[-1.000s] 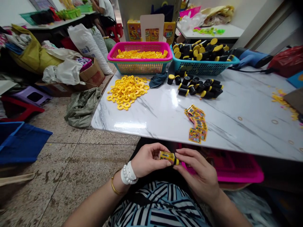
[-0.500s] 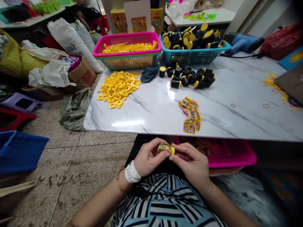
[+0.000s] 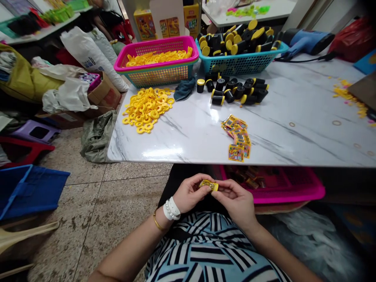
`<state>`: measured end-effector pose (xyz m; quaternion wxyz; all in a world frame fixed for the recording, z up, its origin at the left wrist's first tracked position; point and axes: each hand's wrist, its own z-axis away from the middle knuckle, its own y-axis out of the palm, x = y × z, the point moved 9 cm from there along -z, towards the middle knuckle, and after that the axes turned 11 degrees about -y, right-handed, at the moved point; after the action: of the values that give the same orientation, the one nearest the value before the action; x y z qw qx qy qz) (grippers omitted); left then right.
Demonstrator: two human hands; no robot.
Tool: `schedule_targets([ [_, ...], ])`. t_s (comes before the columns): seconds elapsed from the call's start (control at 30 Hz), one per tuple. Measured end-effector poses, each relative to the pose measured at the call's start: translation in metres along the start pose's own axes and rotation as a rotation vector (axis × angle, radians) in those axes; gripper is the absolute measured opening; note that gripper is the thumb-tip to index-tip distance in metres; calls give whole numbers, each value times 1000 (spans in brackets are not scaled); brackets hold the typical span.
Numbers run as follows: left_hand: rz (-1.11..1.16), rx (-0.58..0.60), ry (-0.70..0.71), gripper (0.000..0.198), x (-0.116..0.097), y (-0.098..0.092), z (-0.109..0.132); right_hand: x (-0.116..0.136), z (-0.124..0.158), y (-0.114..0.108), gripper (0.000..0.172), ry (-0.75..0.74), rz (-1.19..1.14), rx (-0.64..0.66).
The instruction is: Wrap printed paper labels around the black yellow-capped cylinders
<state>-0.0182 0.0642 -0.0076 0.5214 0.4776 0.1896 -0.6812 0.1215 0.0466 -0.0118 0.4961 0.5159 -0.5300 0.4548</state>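
Over my lap, just off the table's front edge, both hands hold one small canister (image 3: 208,185) with a yellow cap and a printed yellow label around it. My left hand (image 3: 190,192) is closed around the labelled body, thumb on the near side. The fingertips of my right hand (image 3: 236,199) pinch its yellow cap end. Part of the canister is hidden by the fingers. On the table beyond lies a fanned stack of printed yellow labels (image 3: 236,137). Behind them are several black canisters with yellow caps (image 3: 235,92), some upright and others on their sides.
A heap of yellow ring-shaped pieces (image 3: 147,109) lies on the marble-patterned table (image 3: 188,143), near a dark cloth (image 3: 184,89). Behind stand a pink basket (image 3: 120,64), a teal basket (image 3: 232,66) and a blue heat gun (image 3: 308,42). A pink tray (image 3: 293,194) sits below the table edge.
The canister has turned a little in my fingers, so its label shows a different side. Both hands stay on it. The whole view has shifted slightly.
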Motion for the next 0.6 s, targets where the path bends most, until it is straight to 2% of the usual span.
schedule_targets([
  [0.03,-1,0,-6,43,2,1,-2,-12,1,2,24,102,-71,-11],
  [0.1,24,27,-76,45,12,4,-5,-26,3,10,24,238,-177,55],
  [0.17,70,34,-180,45,27,4,-8,-28,2,11,28,251,-248,138],
  [0.27,198,32,-299,46,43,7,-10,-13,-3,7,37,77,-220,237],
  [0.33,341,93,-335,47,47,16,-10,0,-6,2,24,-85,-138,228],
  [0.4,461,172,-343,46,46,27,-10,10,-6,-5,16,-202,-73,145],
  [0.5,523,198,-349,43,47,35,-10,15,-3,-12,18,-261,8,48],
  [0.6,548,168,-355,43,52,39,-12,17,1,-12,24,-280,115,71],
])
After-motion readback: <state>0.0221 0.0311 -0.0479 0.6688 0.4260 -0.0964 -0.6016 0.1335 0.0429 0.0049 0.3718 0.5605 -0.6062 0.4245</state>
